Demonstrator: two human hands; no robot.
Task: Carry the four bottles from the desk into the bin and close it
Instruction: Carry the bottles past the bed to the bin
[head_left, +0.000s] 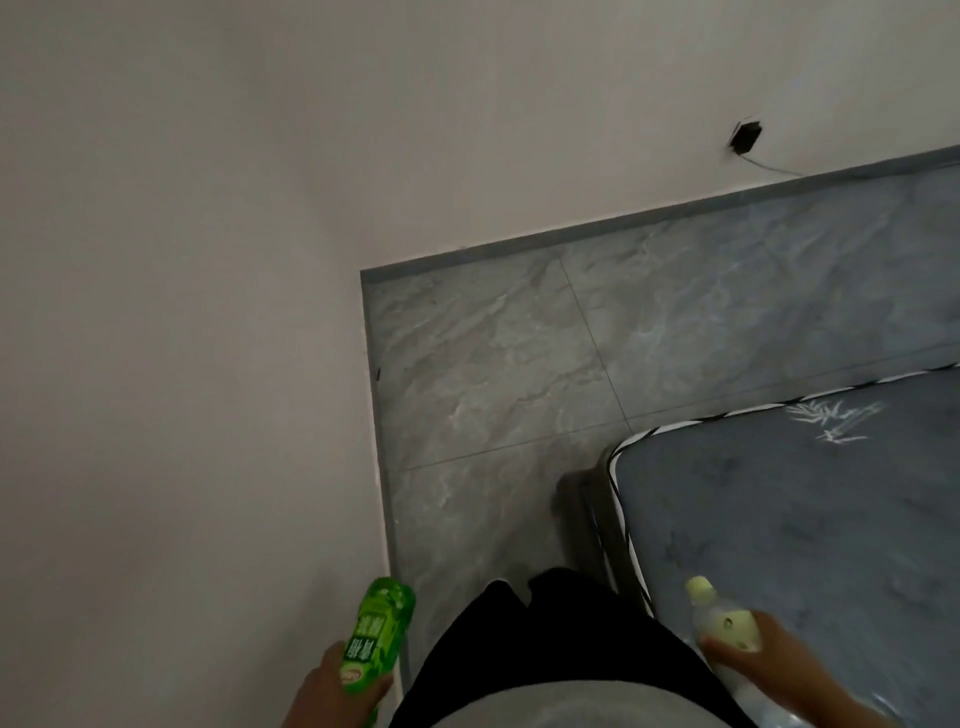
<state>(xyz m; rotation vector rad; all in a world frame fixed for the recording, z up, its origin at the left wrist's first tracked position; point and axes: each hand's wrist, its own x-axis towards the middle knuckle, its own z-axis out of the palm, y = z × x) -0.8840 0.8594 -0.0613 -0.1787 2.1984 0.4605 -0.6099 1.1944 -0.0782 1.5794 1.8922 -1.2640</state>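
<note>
We lose both wrists at the bottom edge. The left hand (332, 686) covers the green bottle (378, 631) base; label text is too blurred to read. The clear bottle (727, 644) runs off-frame under the right hand (763, 660) (contents unclear). The mattress (810, 519) is cut off on the right.

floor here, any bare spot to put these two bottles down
Bare tiled floor lies open between the white wall and the mattress. It narrows near the legs. Both hands are full: left hand grips the green bottle, right hand the clear bottle.
</note>
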